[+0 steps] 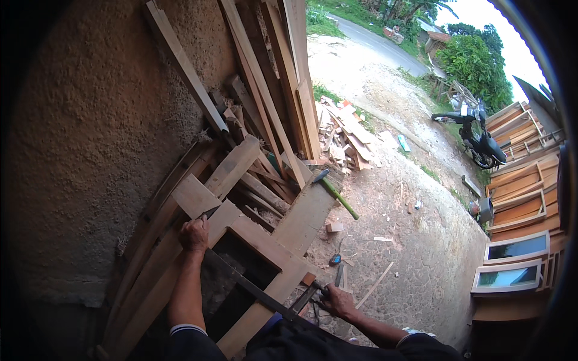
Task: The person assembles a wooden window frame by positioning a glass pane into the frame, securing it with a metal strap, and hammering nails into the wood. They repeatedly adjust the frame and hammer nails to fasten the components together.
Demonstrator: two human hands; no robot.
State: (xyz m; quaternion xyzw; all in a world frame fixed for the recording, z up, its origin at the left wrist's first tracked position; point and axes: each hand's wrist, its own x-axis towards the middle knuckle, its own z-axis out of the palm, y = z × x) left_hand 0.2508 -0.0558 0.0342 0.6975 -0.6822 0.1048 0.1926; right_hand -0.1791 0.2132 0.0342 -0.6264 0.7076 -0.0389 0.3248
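Observation:
A wooden frame [256, 236] with rectangular openings lies in front of me. Across it runs a long dark metal bar clamp [259, 293]. My left hand [194, 234] is closed on the clamp's far-left end, beside a dark jaw that rests against the frame's edge. At the clamp's near-right end, my right hand [338, 301] is closed around what looks like its handle; the fingers partly hide it. A small reddish wood block [309, 278] sits on the frame's right edge, close to the clamp's end.
A hammer [335, 194] with a green handle lies on a wide board [307, 216]. Long planks [259, 84] lean on the rough wall [108, 120]. Wood offcuts [347, 133] are heaped outside. A blue tape measure [335, 260] lies on the floor. Window frames [509, 277] and a motorcycle [478, 135] stand right.

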